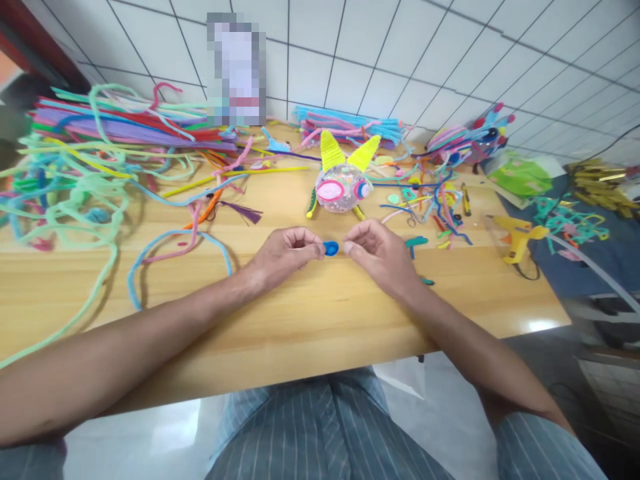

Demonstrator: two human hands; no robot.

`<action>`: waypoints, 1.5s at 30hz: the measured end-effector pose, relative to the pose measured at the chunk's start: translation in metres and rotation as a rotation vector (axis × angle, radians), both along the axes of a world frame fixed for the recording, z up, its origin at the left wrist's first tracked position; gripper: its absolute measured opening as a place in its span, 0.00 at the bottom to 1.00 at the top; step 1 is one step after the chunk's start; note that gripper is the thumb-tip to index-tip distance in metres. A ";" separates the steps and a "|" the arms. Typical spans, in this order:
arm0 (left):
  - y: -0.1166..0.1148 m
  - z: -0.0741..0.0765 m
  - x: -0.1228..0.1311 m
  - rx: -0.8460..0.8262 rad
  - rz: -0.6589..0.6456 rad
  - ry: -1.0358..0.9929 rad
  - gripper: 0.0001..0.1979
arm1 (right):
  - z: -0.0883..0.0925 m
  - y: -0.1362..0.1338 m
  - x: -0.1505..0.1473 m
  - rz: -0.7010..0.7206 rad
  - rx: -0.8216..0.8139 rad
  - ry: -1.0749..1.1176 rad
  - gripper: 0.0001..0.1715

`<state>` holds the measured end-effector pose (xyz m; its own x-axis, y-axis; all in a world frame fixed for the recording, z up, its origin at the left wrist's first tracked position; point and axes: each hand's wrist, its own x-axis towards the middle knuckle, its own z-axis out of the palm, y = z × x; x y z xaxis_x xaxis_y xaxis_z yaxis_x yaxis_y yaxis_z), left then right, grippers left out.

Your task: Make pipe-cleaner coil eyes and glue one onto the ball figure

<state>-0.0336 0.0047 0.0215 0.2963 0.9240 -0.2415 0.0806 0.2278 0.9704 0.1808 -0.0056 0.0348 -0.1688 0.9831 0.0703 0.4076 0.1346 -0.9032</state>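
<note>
Between my hands, above the middle of the table, is a small blue coil of pipe cleaner (331, 249). My left hand (293, 252) pinches the coil's left edge between thumb and fingertips. Just right of the coil, my right hand (376, 252) has its thumb and fingertips pressed together; I cannot make out whether anything is in them. Beyond my hands stands a round, clear, speckled figure (345, 200) with yellow pipe-cleaner ears (364, 155), pink-and-white oval eye pieces and yellow-tipped legs. Teal pipe-cleaner pieces (416, 241) lie right of my right hand.
A tangle of pale green pipe cleaners (85, 193) covers the left side. Bundled pipe cleaners (350, 127) line the back wall. A yellow glue gun (523, 239) rests near the right edge, beyond a small yellow cutter (466, 200). A blue pipe-cleaner loop (134, 280) lies left of my hands.
</note>
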 end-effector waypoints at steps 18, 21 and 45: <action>0.001 -0.010 0.001 -0.017 0.000 -0.097 0.08 | -0.032 0.002 -0.015 -0.014 -0.047 0.296 0.20; 0.001 -0.009 0.001 -0.023 0.001 -0.109 0.08 | -0.032 0.001 -0.014 -0.015 -0.033 0.307 0.20; 0.000 -0.008 0.001 -0.008 0.018 -0.069 0.09 | -0.032 0.002 -0.005 -0.053 0.010 0.295 0.21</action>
